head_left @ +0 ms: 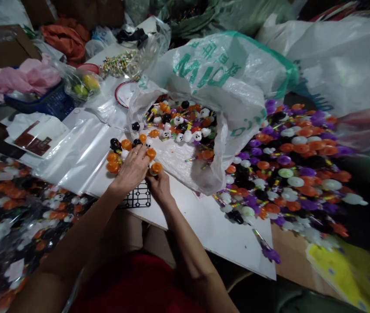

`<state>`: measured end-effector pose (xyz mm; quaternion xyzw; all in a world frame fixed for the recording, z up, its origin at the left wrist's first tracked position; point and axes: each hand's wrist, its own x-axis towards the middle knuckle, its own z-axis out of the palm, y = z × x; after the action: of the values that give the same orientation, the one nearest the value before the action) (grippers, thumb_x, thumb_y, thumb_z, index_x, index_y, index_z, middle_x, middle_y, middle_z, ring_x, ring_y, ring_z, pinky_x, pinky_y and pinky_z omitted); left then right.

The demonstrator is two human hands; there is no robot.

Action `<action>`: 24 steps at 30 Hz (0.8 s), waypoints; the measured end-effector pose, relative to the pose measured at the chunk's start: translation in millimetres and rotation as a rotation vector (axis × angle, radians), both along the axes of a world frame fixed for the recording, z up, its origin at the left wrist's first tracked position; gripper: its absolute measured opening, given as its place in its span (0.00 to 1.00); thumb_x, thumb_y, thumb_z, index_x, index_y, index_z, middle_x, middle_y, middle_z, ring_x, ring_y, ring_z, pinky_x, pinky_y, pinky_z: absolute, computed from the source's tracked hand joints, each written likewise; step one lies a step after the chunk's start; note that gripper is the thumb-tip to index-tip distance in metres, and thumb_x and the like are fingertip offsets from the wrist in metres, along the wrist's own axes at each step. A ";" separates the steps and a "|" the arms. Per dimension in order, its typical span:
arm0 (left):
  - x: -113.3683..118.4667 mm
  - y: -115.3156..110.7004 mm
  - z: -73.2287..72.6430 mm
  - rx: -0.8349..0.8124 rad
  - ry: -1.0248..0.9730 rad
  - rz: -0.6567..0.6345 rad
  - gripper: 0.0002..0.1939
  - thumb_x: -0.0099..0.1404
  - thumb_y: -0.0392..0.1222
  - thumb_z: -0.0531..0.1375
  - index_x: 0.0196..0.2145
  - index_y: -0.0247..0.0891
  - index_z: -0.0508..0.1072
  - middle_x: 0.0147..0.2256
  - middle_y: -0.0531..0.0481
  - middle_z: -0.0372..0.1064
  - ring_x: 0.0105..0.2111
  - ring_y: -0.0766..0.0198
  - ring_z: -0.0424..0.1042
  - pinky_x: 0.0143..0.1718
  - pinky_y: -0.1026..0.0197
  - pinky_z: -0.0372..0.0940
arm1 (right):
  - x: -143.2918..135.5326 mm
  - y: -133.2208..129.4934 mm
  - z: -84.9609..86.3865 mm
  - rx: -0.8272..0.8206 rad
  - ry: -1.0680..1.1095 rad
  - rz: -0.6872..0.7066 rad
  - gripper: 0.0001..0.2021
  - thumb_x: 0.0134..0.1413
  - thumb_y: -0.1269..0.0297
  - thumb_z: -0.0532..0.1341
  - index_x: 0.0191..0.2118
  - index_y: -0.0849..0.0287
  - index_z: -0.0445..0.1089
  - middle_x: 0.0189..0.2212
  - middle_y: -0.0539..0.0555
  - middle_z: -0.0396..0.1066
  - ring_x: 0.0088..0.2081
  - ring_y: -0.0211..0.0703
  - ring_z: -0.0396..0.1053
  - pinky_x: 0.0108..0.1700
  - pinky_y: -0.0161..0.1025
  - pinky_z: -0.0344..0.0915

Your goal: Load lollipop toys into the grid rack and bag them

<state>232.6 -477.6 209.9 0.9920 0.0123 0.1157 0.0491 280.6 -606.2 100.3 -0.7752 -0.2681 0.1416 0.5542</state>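
Note:
A black wire grid [138, 196] sits at the table's front edge, with several orange, black and white novelty toppers [113, 161] clustered over its far side. My left hand [132, 168] lies across this cluster, fingers stretched forward and partly bent over the toppers. Its fingertips are partly hidden. Close beside it, my right hand [160, 188] is closed at an orange pumpkin topper [156, 168], which shows above the fingers. Whatever lies below that topper is hidden by the hand. Just beyond both hands, a white plastic sack [188, 167] opens toward me, with many similar toppers inside.
A large heap of purple, orange and white topped pencils [289, 169] covers the table's right side. Clear plastic bags [77, 152] lie left of my hands. More bagged toppers [41, 208] sit at lower left. A blue basket [51, 102] holds pink cloth at the back left.

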 end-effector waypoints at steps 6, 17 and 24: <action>1.3 3.3 -0.2 -0.052 -0.040 -0.008 0.18 0.69 0.48 0.56 0.45 0.29 0.74 0.59 0.32 0.63 0.62 0.45 0.60 0.63 0.44 0.58 | 7.2 10.3 26.1 -0.502 -0.313 0.134 0.14 0.64 0.65 0.49 0.46 0.62 0.69 0.41 0.60 0.72 0.40 0.47 0.70 0.43 0.39 0.65; 41.0 13.5 37.7 -0.073 -0.038 -0.136 0.16 0.69 0.44 0.54 0.49 0.34 0.71 0.55 0.38 0.68 0.54 0.52 0.68 0.57 0.50 0.63 | 37.6 -45.1 39.1 -0.352 -0.244 0.309 0.09 0.59 0.68 0.57 0.43 0.60 0.72 0.37 0.54 0.75 0.37 0.45 0.71 0.39 0.36 0.66; 209.5 62.3 25.9 -0.033 0.408 0.035 0.07 0.58 0.31 0.60 0.35 0.33 0.77 0.35 0.39 0.77 0.41 0.53 0.75 0.43 0.60 0.66 | 176.5 -26.4 91.0 -0.652 -0.635 -0.136 0.22 0.59 0.74 0.54 0.59 0.64 0.65 0.56 0.66 0.65 0.53 0.53 0.65 0.52 0.43 0.62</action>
<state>442.1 -415.3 235.8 0.9935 0.0411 -0.0872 0.0598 457.1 -632.6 191.3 -0.9299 -0.3148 -0.0627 0.1796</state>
